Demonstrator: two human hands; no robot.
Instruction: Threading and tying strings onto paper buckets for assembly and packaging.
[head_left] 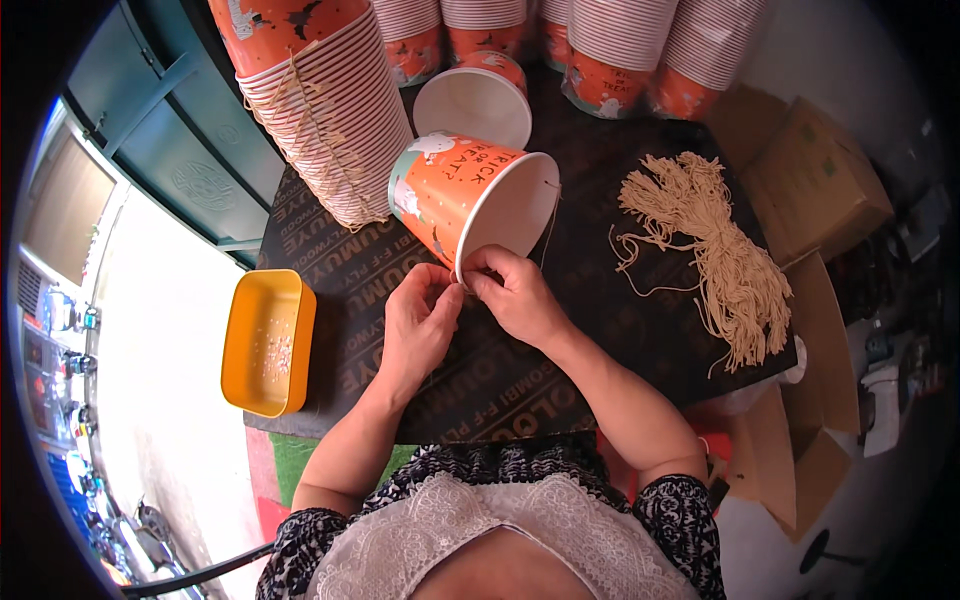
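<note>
An orange paper bucket [445, 190] with a white inside lies tilted on its side, its mouth turned toward the right and toward me. My right hand [515, 300] grips the near part of its rim, thumb and fingers closed there. Right beside it, my left hand [420, 320] pinches at the same spot on the rim; what its fingertips hold is too small to make out. A thin beige string [550, 225] passes through the rim's far right side and hangs down toward my right hand. Behind this bucket, another paper bucket [475, 108] lies with its white mouth facing me.
A tall stack of nested buckets [325, 120] with strings leans at the left. More wrapped stacks [615, 50] stand at the back. A bundle of beige strings [715, 260] lies right, a yellow tray [235, 345] with small white bits left. Cardboard boxes [815, 180] flank the dark table [600, 370].
</note>
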